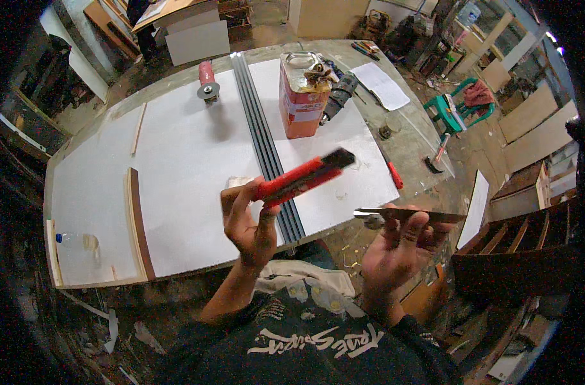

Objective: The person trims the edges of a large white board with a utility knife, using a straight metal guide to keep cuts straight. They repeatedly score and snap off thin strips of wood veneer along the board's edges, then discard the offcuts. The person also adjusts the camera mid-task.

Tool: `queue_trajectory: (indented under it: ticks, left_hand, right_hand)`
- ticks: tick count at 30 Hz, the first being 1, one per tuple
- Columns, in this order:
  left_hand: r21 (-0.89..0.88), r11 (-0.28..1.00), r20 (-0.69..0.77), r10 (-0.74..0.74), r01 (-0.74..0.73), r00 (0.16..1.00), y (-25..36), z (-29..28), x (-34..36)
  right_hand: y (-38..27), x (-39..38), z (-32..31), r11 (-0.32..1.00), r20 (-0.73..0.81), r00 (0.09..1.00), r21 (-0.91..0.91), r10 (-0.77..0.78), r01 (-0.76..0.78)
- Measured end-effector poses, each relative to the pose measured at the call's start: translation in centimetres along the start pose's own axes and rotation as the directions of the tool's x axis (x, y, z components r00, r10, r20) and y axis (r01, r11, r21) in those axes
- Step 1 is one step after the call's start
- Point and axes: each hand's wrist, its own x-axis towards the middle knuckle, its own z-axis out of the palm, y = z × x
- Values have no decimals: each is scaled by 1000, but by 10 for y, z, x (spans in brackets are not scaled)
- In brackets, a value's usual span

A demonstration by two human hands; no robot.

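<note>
My left hand (249, 221) is closed around a red snap-off utility knife (299, 181), raised above the table with its black end pointing to the upper right. No blade shows sticking out of it. Over the table's front right edge, my right hand (398, 253) pinches a thin, dark, flat strip (427, 216) with a bright tip at its left end. The strip looks blade-like, but I cannot tell exactly what it is. The two hands are apart. Behind the knife, dark grooved strips (259, 122) run across the white board (183, 160).
A red rectangular can (302, 102) stands on the board, beside a dark cylindrical tool (341, 95). An angle grinder (207, 83) lies farther left. Another red tool (395, 174) rests near the right edge. A hammer (437, 157), a paper sheet (381, 85) and a plastic bottle (74, 240) are around.
</note>
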Motion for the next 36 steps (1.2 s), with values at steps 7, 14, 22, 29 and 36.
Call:
queue_trajectory:
  ticks: [7,14,22,29,36]
  left_hand:
    - [-633,528,277,-528,566,803,15,30,-13]
    - [-412,617,365,-563,671,742,10,1,10]
    - [-290,546,446,-650,786,616,7,-5,12]
    - [-165,584,440,-677,795,590,4,-16,-11]
    - [-129,557,537,-656,820,530,3,-22,-20]
  right_hand:
    - [21,-6,8,987,-59,985,-5,162,-163]
    - [46,-6,-14,952,10,952,-9,305,-305]
    - [66,-35,-51,599,232,555,-214,799,-772]
    - [48,-51,-89,299,320,146,-505,936,-809]
    - [36,-60,-96,427,452,136,-640,882,-639]
